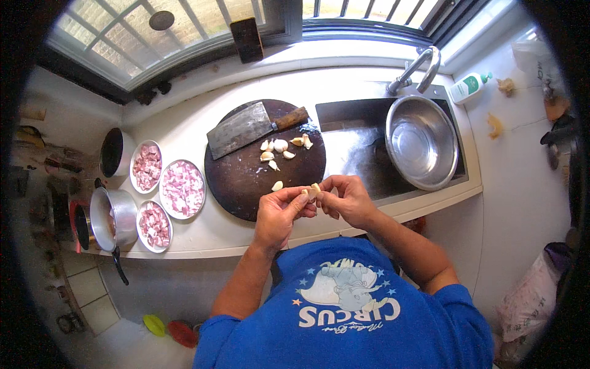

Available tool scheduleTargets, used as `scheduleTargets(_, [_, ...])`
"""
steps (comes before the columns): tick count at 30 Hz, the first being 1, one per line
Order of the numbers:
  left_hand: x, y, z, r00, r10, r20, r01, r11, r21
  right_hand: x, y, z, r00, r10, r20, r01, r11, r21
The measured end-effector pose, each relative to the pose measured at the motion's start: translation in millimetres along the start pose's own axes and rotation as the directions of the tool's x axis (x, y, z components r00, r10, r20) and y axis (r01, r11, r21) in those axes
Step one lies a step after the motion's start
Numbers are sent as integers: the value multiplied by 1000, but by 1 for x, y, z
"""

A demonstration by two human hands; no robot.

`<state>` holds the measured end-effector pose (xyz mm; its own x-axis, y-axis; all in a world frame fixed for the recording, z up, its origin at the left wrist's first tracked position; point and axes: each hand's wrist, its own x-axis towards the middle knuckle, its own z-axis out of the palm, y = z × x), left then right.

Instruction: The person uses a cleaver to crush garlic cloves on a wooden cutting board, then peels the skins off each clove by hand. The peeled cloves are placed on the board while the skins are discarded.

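Between the fingertips of my left hand (280, 213) and my right hand (349, 201) is a garlic clove (312, 191), pinched from both sides. Both hands are above the near right edge of a round, dark chopping board (249, 184). One pale garlic clove (277, 186) lies on the board just beyond my left hand. Farther back is a loose group of several garlic cloves (280, 145), some with skin on. Behind them rests a cleaver (242, 130), its broad blade to the left and its wooden handle (290, 119) to the right.
Left of the board are three white bowls of cut meat (182, 189), beside an aluminium pot (113, 221) and a dark-lined pot (116, 152). At right, a steel basin (421, 143) sits over the sink (352, 157), under a curved faucet (421, 69). A soap bottle (469, 87) stands in the corner.
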<state>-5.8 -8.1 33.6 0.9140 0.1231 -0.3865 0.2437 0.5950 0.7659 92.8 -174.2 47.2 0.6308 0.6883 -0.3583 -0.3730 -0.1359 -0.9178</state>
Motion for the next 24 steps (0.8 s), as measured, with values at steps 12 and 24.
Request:
scheduleTargets(12, [-4, -12, -80, 997, -23, -74, -1, 950, -313, 44, 49, 41, 976, 208, -60, -187, 952, 242])
scheduleTargets(24, [-10, -18, -72, 978, 135, -156, -119, 987, 108, 69, 76, 31, 969, -26, -246, -78, 911, -404])
